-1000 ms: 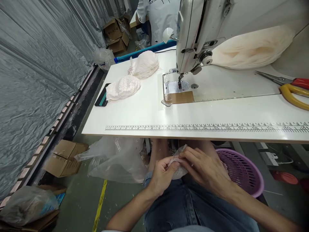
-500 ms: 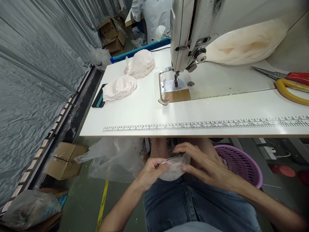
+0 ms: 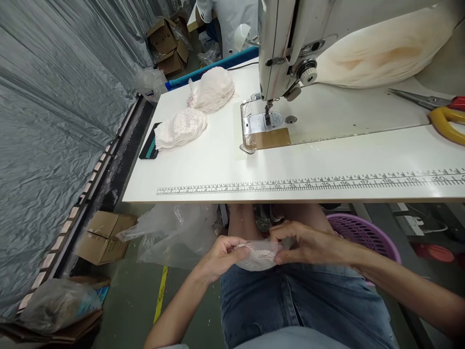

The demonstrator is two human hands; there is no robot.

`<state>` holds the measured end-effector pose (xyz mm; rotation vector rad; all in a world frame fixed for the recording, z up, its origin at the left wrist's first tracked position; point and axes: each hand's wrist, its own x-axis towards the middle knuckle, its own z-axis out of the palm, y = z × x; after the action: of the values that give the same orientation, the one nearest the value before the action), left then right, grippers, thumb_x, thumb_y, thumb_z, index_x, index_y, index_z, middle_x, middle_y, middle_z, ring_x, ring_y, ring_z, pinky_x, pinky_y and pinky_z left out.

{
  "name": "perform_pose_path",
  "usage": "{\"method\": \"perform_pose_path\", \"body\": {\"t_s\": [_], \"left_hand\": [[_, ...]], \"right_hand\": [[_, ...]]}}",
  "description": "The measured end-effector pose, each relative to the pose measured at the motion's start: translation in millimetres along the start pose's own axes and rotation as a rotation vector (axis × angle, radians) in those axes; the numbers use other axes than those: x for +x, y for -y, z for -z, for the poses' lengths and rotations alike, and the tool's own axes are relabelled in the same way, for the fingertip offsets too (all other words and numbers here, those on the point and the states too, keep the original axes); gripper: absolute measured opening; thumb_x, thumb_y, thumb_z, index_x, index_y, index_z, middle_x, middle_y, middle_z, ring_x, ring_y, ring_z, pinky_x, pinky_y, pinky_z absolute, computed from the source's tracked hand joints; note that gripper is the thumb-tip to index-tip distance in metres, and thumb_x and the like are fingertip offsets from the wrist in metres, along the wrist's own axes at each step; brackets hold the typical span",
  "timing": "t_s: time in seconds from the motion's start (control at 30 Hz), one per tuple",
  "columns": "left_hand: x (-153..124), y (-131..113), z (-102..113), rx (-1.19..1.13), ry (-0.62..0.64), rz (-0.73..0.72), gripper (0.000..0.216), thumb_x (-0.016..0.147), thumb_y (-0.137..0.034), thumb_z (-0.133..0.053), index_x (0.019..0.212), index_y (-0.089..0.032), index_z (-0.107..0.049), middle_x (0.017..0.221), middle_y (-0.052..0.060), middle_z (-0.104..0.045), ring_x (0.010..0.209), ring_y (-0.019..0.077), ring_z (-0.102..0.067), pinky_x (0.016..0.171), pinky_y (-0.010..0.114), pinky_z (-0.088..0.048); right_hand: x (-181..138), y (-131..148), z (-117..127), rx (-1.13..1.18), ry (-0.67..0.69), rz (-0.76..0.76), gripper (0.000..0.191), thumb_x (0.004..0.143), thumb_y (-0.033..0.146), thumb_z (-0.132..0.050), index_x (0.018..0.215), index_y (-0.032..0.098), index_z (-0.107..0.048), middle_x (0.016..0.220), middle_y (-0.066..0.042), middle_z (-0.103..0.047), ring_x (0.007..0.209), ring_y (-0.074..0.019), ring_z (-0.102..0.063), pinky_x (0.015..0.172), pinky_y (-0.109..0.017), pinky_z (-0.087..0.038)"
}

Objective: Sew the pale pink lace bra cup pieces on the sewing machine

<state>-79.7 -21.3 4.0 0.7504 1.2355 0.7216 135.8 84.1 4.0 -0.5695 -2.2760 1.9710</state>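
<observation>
My right hand (image 3: pixel 286 242), spread wider a moment ago, now pinches the cloth (image 3: pixel 257 261); my left hand (image 3: pixel 225 253) pinches too, securing both ends.

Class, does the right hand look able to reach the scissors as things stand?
Probably not without letting go: the right hand pinches the white cloth. Otherwise the way across the table looks free, with nothing visible covering the scissors.

14 to 19 on tabletop ruler (image 3: pixel 319 185)
</observation>
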Motion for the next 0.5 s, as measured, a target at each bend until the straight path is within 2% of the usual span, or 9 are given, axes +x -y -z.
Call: {"method": "perform_pose_path", "body": {"t_s": [0.17,0.27,0.4,0.5], "left_hand": [[-2.9,-15.2,2.2,0.19,0.118,0.013,0.042,0.062,-0.042,-0.077,0.09,-0.011,-0.072,0.074,0.005,-0.067,0.066,0.0135,-0.056,0.064,0.022,-0.042],[1.6,-22.3,-3.0,0.299,0.125,-0.002,0.031,0.064,-0.035,-0.075,0.084,-0.012,-0.073,0.068,0.003,-0.066,0.062,0.0123,-0.054,0.059,0.021,-0.04],[7.7,-17.7,-5.5,0.233,0.063,0.022,0.023,0.064,-0.034,-0.074,0.073,-0.013,-0.074,0.063,0.004,-0.067,0.058,0.0117,-0.055,0.058,0.022,-0.042],[8.3,-8.9,-1.4,0.163,0.053,0.064,0.026,0.062,-0.037,-0.076,0.075,-0.014,-0.075,0.066,0.005,-0.069,0.059,0.0128,-0.058,0.061,0.024,-0.044]], "right_hand": [[11.3,6.5,0.4,-0.03,0.068,0.049,0.024,0.081,0.039,-0.06,0.076,0.017,-0.066,0.069,0.002,-0.056,0.062,-0.0113,-0.051,0.055,-0.022,-0.035],[16.0,15.5,4.5,-0.057,0.123,0.02,0.023,0.083,0.036,-0.057,0.073,0.017,-0.066,0.061,0.003,-0.052,0.058,-0.0109,-0.048,0.053,-0.022,-0.032],[11.2,15.8,8.8,-0.014,0.149,0.006,0.023,0.087,0.034,-0.051,0.076,0.019,-0.064,0.067,0.001,-0.057,0.063,-0.0132,-0.051,0.057,-0.024,-0.036],[4.8,8.1,5.5,-0.081,0.098,-0.053,0.017,0.08,0.037,-0.06,0.087,0.023,-0.064,0.08,-0.001,-0.063,0.079,-0.019,-0.057,0.066,-0.027,-0.042]]}}
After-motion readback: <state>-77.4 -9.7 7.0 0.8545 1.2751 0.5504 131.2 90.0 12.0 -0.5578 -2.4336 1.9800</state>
